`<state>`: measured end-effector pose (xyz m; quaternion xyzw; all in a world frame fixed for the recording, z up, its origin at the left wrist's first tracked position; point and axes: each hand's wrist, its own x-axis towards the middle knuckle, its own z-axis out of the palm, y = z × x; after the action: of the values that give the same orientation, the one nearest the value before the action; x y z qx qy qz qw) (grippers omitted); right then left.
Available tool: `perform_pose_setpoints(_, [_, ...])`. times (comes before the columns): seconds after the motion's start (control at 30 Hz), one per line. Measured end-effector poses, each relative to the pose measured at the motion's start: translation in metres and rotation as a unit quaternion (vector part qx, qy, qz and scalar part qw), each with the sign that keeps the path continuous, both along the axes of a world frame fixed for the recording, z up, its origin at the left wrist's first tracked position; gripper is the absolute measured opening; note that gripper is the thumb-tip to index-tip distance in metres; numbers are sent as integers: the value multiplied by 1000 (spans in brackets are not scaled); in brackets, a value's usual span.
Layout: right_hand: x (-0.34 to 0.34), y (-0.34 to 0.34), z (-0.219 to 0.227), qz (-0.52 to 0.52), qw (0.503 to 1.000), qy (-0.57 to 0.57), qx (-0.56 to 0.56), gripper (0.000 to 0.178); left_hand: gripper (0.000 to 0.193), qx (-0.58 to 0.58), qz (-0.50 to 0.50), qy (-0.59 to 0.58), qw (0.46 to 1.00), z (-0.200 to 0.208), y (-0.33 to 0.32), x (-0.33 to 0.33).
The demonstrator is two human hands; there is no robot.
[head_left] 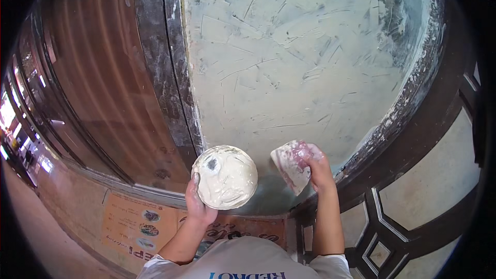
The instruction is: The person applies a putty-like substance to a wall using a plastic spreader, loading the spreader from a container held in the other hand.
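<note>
My left hand point(197, 201) grips a round tub of creamy white filler paste point(227, 186) from its left side. The paste's surface is smeared and swirled, with a dark grey spot near its upper left. To the right, my right hand point(319, 168) is closed on a flat, pinkish putty spreader point(291, 161) caked with white paste. The spreader is tilted and held apart from the tub. Ahead of both hands is a wall panel point(289, 72) coated in pale paste, with many scratch-like trowel marks. Whether the spreader touches the panel I cannot tell.
A worn dark wooden frame point(165, 46) borders the panel on the left, beside a brown glossy surface point(98, 62). Dark wood with pale inset panels point(423, 170) stands close on my right. Below left lies an orange-brown printed sheet point(132, 222).
</note>
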<state>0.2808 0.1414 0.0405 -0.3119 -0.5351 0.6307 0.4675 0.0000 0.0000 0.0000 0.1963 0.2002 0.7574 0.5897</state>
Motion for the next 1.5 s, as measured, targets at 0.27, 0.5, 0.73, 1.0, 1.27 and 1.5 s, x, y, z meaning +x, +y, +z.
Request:
perform_pose_setpoints(0.27, [-60, -15, 48, -13, 948, -253, 191, 22, 53, 34, 47, -4, 998, 13, 16, 2])
perform_pose_setpoints(0.5, [-61, -9, 67, -41, 909, -337, 243, 25, 53, 28, 94, 20, 995, 15, 14, 0])
perform_pose_setpoints(0.73, [-73, -12, 84, -31, 914, -328, 237, 22, 54, 41, 93, 10, 995, 14, 16, -3])
perform_pose_setpoints(1.0, [-71, -22, 97, -67, 906, -291, 299, 22, 51, 30, 74, -20, 997, 19, 16, 0])
perform_pose_setpoints(1.27, [-55, -17, 62, -50, 881, -341, 324, 28, 52, 40, 81, -61, 994, 19, 15, -8])
perform_pose_setpoints(1.5, [-59, -13, 40, -29, 897, -324, 300, 36, 52, 71, 59, -91, 992, 25, 19, -7])
